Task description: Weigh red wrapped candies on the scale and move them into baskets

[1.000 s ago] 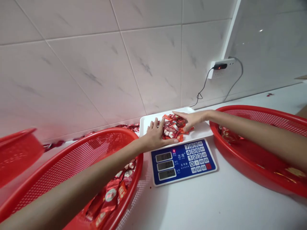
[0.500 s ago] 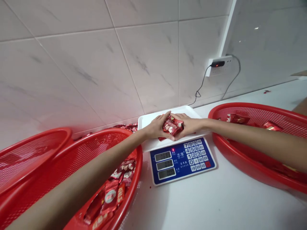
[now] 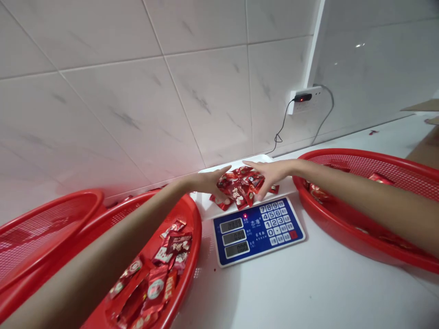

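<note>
A loose heap of red foil-wrapped candies (image 3: pixel 239 191) lies on a white tray (image 3: pixel 285 187) atop a digital weighing scale (image 3: pixel 259 232). My left hand (image 3: pixel 210 183) rests at the heap's left side with its fingers spread, holding nothing. On the opposite side, my right hand (image 3: pixel 270 176) reaches in with its fingertips at the heap's right edge, also empty. One small candy sits apart near the tray's right end. The scale's blue panel faces me, and its displays are too small to read.
A red mesh basket (image 3: pixel 185 214) holding several candies lies under my left forearm, with another red basket (image 3: pixel 44 228) beyond it. A third red basket (image 3: pixel 343 156) lies under my right forearm. A wall socket (image 3: pixel 303 98) with cables sits on the tiled wall behind.
My hands have moved apart from the cupped hold around the candies. The candies have spread out across the tray. The head view has shifted slightly.
</note>
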